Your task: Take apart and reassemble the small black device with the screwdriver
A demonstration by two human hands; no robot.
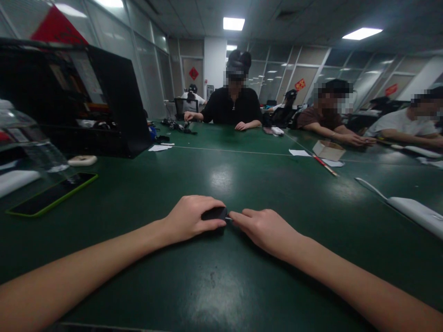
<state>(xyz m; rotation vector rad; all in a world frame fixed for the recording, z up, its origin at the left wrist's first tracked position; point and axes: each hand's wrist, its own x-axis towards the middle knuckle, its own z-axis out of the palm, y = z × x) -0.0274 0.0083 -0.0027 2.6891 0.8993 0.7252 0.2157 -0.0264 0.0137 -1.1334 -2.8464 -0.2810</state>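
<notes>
My left hand (195, 217) is wrapped around a small black block-shaped object (215, 213), its thumb along the near side and fingers over the far side. The object rests low on or just above the green table (145, 180); which one I cannot tell. My right hand (265, 226) is closed, its fingertips pinching a thin whitish piece (229, 218) at the right end of the black object. Most of that piece is hidden by the fingers, so its kind is unclear.
A green-edged phone (55, 193), a clear bottle (43, 147) and a black open-sided case (117, 101) are at left. A white power strip-like block (417, 214) lies right. Farther back are a small box (328, 150), a red stick (323, 164) and several seated people.
</notes>
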